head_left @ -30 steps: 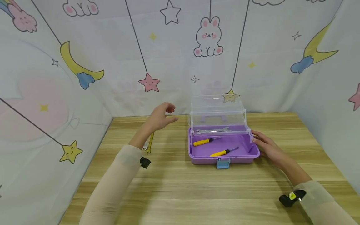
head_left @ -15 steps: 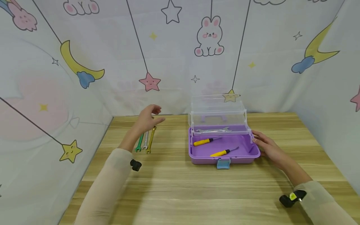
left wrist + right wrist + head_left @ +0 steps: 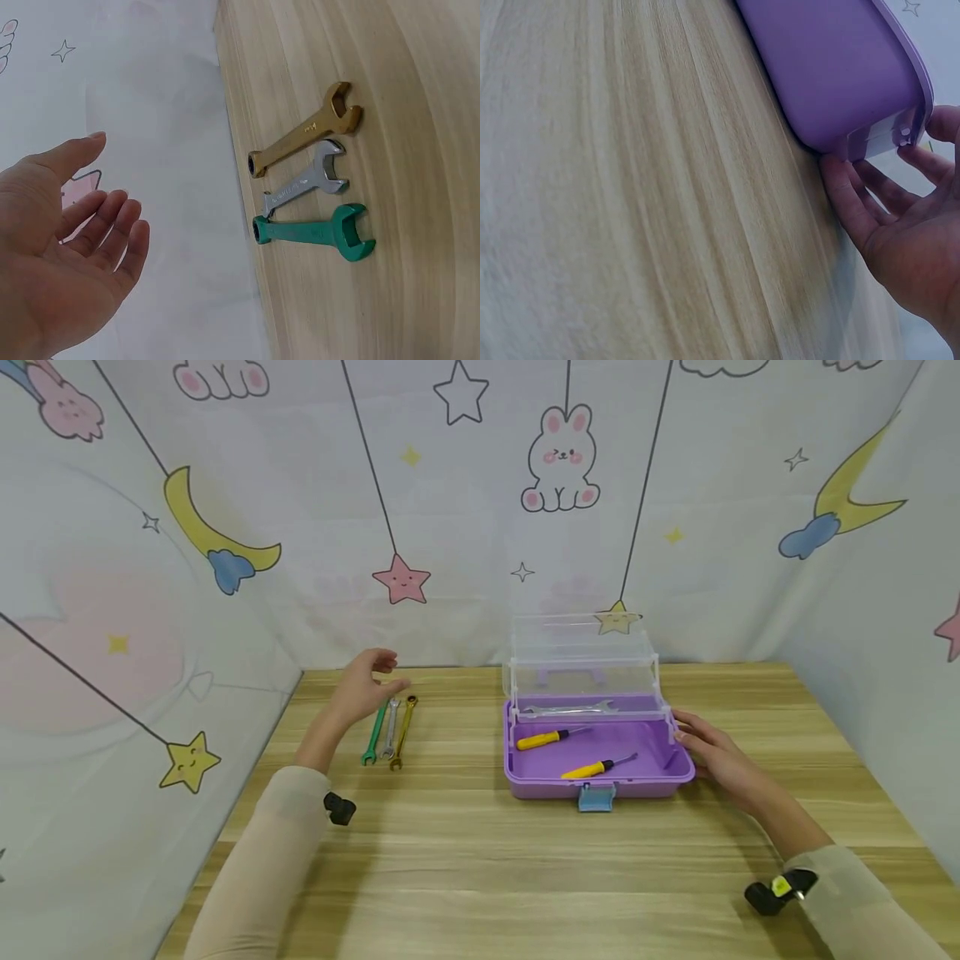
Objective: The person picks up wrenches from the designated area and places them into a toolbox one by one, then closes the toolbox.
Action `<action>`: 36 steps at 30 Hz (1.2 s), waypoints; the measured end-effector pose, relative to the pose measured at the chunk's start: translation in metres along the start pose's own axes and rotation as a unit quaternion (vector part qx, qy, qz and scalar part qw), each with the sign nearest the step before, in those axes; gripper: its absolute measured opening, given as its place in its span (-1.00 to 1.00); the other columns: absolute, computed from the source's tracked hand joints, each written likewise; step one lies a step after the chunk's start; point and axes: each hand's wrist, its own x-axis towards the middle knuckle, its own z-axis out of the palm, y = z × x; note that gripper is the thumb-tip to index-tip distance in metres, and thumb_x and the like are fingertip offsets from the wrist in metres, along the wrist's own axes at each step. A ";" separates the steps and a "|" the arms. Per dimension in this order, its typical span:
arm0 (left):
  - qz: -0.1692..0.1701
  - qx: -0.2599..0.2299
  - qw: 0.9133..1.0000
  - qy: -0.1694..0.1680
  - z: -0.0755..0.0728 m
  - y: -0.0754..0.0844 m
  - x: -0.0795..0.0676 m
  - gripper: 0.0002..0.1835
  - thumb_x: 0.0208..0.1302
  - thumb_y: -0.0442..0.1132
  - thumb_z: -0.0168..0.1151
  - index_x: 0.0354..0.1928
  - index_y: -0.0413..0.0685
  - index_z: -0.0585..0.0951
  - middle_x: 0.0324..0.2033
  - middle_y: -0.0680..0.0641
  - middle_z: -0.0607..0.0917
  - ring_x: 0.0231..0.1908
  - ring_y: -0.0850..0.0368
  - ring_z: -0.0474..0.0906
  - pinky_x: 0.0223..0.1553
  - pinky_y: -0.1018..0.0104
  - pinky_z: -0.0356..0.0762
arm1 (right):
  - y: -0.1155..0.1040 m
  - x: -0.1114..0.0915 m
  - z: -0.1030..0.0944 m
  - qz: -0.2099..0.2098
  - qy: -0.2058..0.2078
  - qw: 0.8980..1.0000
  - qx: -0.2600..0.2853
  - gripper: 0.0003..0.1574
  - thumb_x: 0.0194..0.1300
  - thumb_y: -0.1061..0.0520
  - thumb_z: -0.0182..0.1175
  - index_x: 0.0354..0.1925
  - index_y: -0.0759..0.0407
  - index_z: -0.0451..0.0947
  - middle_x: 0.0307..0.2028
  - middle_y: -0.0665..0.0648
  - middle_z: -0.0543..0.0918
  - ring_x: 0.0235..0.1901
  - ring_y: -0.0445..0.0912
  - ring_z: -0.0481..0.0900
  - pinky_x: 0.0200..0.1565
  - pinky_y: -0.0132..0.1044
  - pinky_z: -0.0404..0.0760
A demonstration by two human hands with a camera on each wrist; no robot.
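My left hand hovers with relaxed fingers and nothing in it, over the far ends of the wrenches in the head view. Those are a green wrench, a silver wrench and a gold wrench, lying side by side on the table. My right hand touches the right end of a purple toolbox, its fingertips along the end wall. The toolbox stands open; two yellow-handled screwdrivers lie on its floor, and a silver wrench rests in its clear tray.
The toolbox's transparent lid is raised at the back, near the patterned cloth behind the table. A blue latch hangs at the box's front. Wooden tabletop extends in front of the box and wrenches.
My left hand has moved left and slightly down, from between the box and wrenches to over the wrenches, uncovering the green and silver ones. The right hand stays at the toolbox.
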 end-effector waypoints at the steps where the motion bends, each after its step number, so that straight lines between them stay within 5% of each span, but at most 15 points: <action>1: -0.006 0.001 1.000 0.002 -0.002 -0.003 -0.001 -0.33 0.34 -0.04 0.32 0.35 -0.21 0.35 0.18 -0.23 0.49 0.20 -0.14 0.41 0.19 -0.06 0.43 | 0.000 0.000 0.000 -0.002 0.000 1.000 0.000 -0.17 0.56 -0.14 -0.06 0.57 0.14 -0.10 0.49 0.45 -0.01 0.06 -0.37 0.47 -0.01 -0.29 0.61; 13: -0.054 0.002 0.998 -0.013 -0.009 -0.030 -0.013 -0.30 0.36 0.00 0.28 0.38 -0.23 0.31 0.22 -0.25 0.47 0.25 -0.18 0.38 0.24 -0.11 0.37 | 0.000 0.002 0.000 -0.003 -0.001 1.000 0.007 -0.18 0.57 -0.13 -0.08 0.56 0.14 -0.09 0.48 0.46 -0.01 0.03 -0.35 0.52 -0.04 -0.25 0.63; 36: -0.117 -0.028 0.992 -0.045 0.009 -0.072 -0.026 -0.34 0.41 -0.15 0.23 0.41 -0.31 0.27 0.23 -0.30 0.45 0.22 -0.23 0.40 0.17 -0.10 0.45 | 0.001 0.000 0.003 -0.009 -0.004 1.000 0.011 -0.19 0.57 -0.13 -0.08 0.55 0.17 -0.06 0.47 0.46 0.02 0.07 -0.35 0.48 -0.03 -0.25 0.63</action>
